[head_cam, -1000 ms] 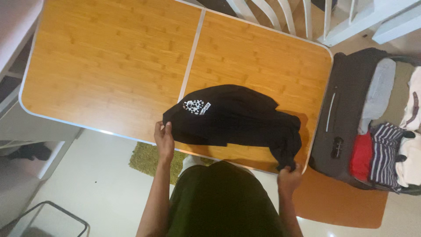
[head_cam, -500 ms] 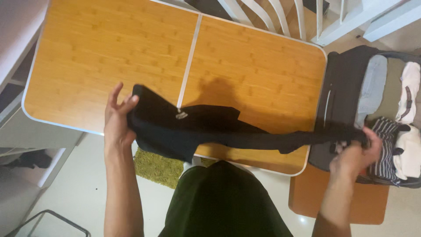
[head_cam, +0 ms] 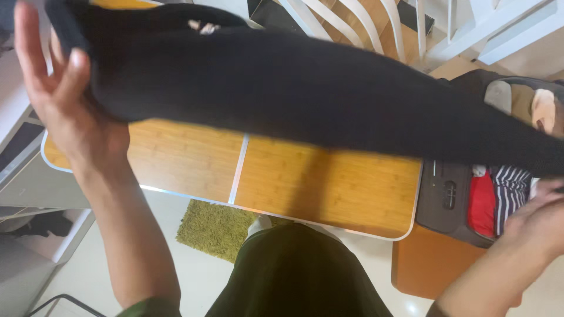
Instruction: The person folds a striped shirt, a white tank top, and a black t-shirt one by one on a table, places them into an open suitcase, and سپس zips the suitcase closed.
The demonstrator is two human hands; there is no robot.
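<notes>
A black garment (head_cam: 294,88) is stretched across the view, lifted well above the wooden folding table (head_cam: 329,188). My left hand (head_cam: 64,100) grips its left end at the upper left. My right hand (head_cam: 537,220) holds the right end at the right edge, over the open suitcase (head_cam: 449,196). A small pale print shows on the cloth near the top.
The suitcase on an orange stool (head_cam: 426,267) holds red and striped clothes (head_cam: 499,202). A green rug (head_cam: 214,226) lies on the floor under the table's near edge. White chair slats (head_cam: 364,23) stand behind the table. A white shelf is at the left.
The garment went from lying folded on the table to being lifted and pulled out long between both hands, which have risen and spread apart. The camera now sits closer.
</notes>
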